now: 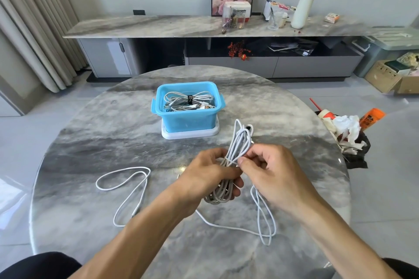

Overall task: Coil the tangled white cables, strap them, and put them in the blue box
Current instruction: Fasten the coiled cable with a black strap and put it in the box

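Note:
My left hand (212,173) grips a bundle of coiled white cable (238,142) at its middle, above the round marble table (90,142). Its loops stick out toward the box and hang below my fingers. My right hand (269,170) pinches a strand of that bundle at the waist. A black strap end shows at the bundle's far tip (249,127). Loose white cable (127,186) trails over the table on the left, and another stretch (264,217) lies on the right. The blue box (188,118) stands behind on a white lid (190,135), holding a coiled cable with a black strap (190,99).
A black bag of trash (347,133) with paper and an orange bottle sits at the table's right edge. Behind the table runs a long marble sideboard (158,26) with clutter. Cardboard boxes (390,77) stand on the floor at the far right.

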{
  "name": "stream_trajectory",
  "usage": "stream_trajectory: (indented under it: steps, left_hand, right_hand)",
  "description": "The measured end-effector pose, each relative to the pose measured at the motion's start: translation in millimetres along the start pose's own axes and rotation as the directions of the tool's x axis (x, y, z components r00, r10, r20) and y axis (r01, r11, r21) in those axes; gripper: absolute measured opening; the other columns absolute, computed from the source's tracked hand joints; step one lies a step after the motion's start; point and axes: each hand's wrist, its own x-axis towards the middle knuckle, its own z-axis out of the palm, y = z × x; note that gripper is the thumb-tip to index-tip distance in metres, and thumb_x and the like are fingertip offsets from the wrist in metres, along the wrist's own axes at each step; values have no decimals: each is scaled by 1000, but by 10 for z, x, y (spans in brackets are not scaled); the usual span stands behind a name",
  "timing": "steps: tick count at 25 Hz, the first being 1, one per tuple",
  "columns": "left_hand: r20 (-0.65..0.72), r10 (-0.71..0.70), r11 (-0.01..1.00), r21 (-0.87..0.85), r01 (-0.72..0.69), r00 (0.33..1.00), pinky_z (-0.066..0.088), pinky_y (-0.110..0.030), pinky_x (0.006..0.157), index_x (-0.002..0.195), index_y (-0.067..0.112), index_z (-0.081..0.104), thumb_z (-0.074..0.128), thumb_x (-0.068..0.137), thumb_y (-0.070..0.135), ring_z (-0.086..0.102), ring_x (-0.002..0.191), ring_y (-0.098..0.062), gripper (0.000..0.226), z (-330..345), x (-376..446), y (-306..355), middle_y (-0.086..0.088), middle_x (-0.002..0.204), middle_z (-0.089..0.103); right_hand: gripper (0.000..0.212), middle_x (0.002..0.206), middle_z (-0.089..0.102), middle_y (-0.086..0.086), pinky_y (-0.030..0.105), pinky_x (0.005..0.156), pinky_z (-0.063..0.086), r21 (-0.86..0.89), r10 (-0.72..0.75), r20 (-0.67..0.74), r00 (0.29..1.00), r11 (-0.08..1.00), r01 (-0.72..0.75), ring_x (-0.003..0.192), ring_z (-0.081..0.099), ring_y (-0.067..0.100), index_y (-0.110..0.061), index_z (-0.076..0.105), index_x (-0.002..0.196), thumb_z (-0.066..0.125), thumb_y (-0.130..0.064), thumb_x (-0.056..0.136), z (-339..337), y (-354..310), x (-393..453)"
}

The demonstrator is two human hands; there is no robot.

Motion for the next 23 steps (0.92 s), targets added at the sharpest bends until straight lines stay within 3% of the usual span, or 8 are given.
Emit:
stream_trajectory:
  steps: [5,8,10,14,16,18,20,23]
  left_hand:
    - [-115,100,954,293,-62,988,49,-33,52,95,18,60,58,93,15,63,52,-24,4,80,-14,-44,-6,66,67]
    - [-192,333,742,658,-131,923,53,-36,63,91,24,51,54,89,26,67,66,-24,4,59,19,-138,-1,74,69]
    - [-201,418,545,835,-68,886,43,-35,68,92,21,40,51,91,25,63,81,-32,12,73,39,-167,-6,85,68]
    - [-222,472,481,876,-39,853,38,-38,67,89,18,38,51,92,19,59,83,-36,13,62,32,-105,-9,85,67]
    - [-118,365,690,701,-183,924,45,-34,67,89,13,55,59,88,14,66,77,-25,5,-81,46,-3,-2,79,73]
    - [61,167,963,205,-176,984,53,-35,80,101,6,68,64,83,10,70,82,-19,19,-180,-7,129,-7,89,76]
    - [137,52,997,-66,-43,989,55,-35,83,102,-1,69,65,79,13,68,78,-22,28,-176,-60,188,-16,92,72]
    - [59,-9,996,-91,14,998,55,-25,62,79,3,73,70,74,6,61,60,-19,7,-98,-61,196,-15,71,66]
  right_hand:
    - [25,50,49,-5,32,48,32,-29,46,116,992,999,-43,46,36,8,-13,65,69,67,-26,91,-49,120,56]
    - [28,48,41,-8,32,48,28,-11,49,148,988,999,-48,47,32,10,-11,62,66,66,-23,91,-22,133,51]
    - [25,51,46,-5,31,52,29,84,62,144,988,994,-74,52,34,11,-9,64,69,66,-21,91,39,146,54]
    - [15,58,54,3,29,55,33,295,17,87,996,955,-42,56,41,14,-10,68,77,68,-20,88,115,125,48]
    - [16,58,53,1,26,48,30,364,-15,86,996,931,-18,52,38,13,-13,69,78,65,-27,84,64,128,45]
    - [16,62,64,-1,31,49,38,349,-36,90,995,937,2,50,47,22,-17,71,82,63,-31,83,0,131,41]
    - [14,71,72,3,45,59,48,271,-67,96,993,962,39,64,60,35,-19,72,84,63,-31,83,-40,118,33]
    - [14,60,64,-5,36,52,39,199,-124,129,984,975,97,53,50,20,-18,70,76,67,-20,89,-62,109,9]
